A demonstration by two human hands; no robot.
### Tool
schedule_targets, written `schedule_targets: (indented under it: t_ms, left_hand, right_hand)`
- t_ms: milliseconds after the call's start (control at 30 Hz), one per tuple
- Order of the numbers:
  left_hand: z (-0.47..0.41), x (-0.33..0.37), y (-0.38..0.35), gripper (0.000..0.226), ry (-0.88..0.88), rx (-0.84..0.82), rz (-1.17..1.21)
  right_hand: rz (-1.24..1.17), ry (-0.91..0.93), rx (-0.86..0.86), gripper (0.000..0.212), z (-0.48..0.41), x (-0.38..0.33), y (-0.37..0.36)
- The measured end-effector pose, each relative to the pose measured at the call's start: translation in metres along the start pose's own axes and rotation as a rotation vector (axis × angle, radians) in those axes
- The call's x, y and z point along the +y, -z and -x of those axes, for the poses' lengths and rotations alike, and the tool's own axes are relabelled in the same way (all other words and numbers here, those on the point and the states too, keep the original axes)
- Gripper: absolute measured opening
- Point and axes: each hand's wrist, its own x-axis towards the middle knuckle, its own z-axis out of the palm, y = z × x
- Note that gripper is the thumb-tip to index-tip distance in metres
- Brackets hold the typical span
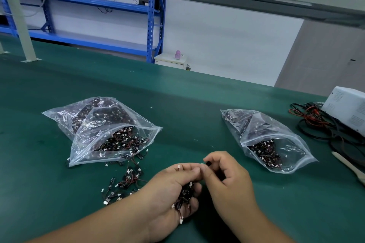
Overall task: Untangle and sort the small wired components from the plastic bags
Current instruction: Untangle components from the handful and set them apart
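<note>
Two clear plastic bags lie on the green table. The left bag (102,130) lies open toward me, with small black wired components with white connectors spilling out. A loose tangle of these components (126,181) lies in front of it. The right bag (268,140) also holds such components. My left hand (169,193) is palm up, its fingers curled round a bunch of components (184,195). My right hand (227,179) pinches one small black component (207,163) at the left hand's fingertips.
A white device (349,110) stands at the right edge, with black and red cables (320,124) coiled beside it. A white flat tool (349,165) lies near the cables. Blue shelving (98,17) stands beyond the table's far edge.
</note>
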Motion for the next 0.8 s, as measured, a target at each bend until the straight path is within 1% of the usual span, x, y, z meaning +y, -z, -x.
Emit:
schedule_targets:
  t_ms: [133, 233, 400, 467, 567, 633, 700, 800]
  left_hand:
    - [0.001, -0.001, -0.002, 0.003, -0.008, 0.01, -0.041]
    - [0.0, 0.0, -0.001, 0.002, -0.001, 0.011, -0.048]
    - [-0.002, 0.001, 0.002, 0.008, 0.031, 0.011, -0.015]
    - [-0.003, 0.003, 0.003, 0.007, 0.049, 0.02, 0.021]
    - [-0.002, 0.006, 0.004, 0.006, 0.089, 0.063, 0.113]
    - [-0.002, 0.007, 0.004, 0.005, 0.116, 0.075, 0.163]
    - [-0.002, 0.007, 0.003, 0.01, 0.136, 0.081, 0.175]
    - [-0.001, 0.008, 0.003, 0.013, 0.146, 0.084, 0.181]
  right_hand:
    - [-0.025, -0.036, -0.054, 0.032, -0.001, -0.001, 0.001]
    - [0.011, 0.01, -0.067, 0.025, -0.001, -0.007, 0.0]
    - [-0.07, -0.027, -0.127, 0.038, 0.001, -0.008, 0.001]
    - [-0.086, -0.009, -0.103, 0.038, 0.001, -0.008, 0.002]
    - [-0.063, 0.038, -0.05, 0.028, -0.001, -0.007, 0.003]
    - [-0.002, 0.066, 0.001, 0.024, -0.004, -0.003, 0.004]
    - [0.082, 0.092, 0.042, 0.027, -0.005, 0.002, 0.004]
    - [0.177, 0.112, 0.047, 0.04, -0.008, 0.006, 0.006]
